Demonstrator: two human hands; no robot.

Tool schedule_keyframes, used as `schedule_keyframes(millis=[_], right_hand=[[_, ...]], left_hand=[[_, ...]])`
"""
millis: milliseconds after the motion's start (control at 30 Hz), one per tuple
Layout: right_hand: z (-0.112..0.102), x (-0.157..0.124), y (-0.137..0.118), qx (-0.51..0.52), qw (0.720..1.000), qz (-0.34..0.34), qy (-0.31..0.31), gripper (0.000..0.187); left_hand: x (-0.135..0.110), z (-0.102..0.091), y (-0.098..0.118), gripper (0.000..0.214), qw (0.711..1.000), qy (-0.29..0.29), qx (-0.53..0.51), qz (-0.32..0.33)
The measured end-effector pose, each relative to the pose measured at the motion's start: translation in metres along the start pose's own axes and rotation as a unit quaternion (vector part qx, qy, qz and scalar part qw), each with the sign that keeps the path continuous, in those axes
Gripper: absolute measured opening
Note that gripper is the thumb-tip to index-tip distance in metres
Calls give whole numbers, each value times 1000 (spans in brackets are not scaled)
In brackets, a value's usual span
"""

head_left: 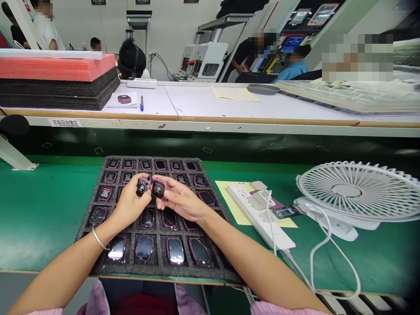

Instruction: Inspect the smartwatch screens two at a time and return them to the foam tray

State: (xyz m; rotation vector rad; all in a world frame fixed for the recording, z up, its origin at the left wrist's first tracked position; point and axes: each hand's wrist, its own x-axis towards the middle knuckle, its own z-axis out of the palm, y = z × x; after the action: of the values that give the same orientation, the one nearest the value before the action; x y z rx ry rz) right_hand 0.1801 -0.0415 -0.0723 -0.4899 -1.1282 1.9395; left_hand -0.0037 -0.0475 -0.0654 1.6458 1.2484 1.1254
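My left hand (133,199) is closed round a purple smartwatch body (142,187) with a lit dial on its dark screen. Close beside it, my right hand (180,199) grips a second purple smartwatch body (158,189), its screen also lit. Both are held side by side above a dark grey foam tray (127,270). Several similar purple-rimmed watches lie in the tray's square pockets, such as one watch (175,250) in the front row. Some in the back rows show white text on their screens. My hands and forearms hide part of the middle pockets.
Right of the tray, a white power strip (262,218) lies on yellow paper (241,214), with cables running to a white fan (348,192). A raised shelf (197,103) crosses behind, bearing stacked foam (59,83), a pen (141,103) and another watch (124,99). Several people work beyond.
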Motion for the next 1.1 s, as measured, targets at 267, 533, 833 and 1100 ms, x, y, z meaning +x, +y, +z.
schedule_keyframes(millis=[267,533,833,1100], right_hand=[[0,1,0,3,1000,1,-5,53],[-3,2,2,-2,1000,4,-7,56],[-2,1,1,-2,1000,4,-6,57],[-2,0,0,1,1000,8,-20,54]], left_hand=[[0,0,1,42,1000,1,-4,1],[1,0,0,45,1000,12,-12,5],[1,0,2,48,1000,5,-25,-6],[0,0,2,46,1000,-8,-22,-9]])
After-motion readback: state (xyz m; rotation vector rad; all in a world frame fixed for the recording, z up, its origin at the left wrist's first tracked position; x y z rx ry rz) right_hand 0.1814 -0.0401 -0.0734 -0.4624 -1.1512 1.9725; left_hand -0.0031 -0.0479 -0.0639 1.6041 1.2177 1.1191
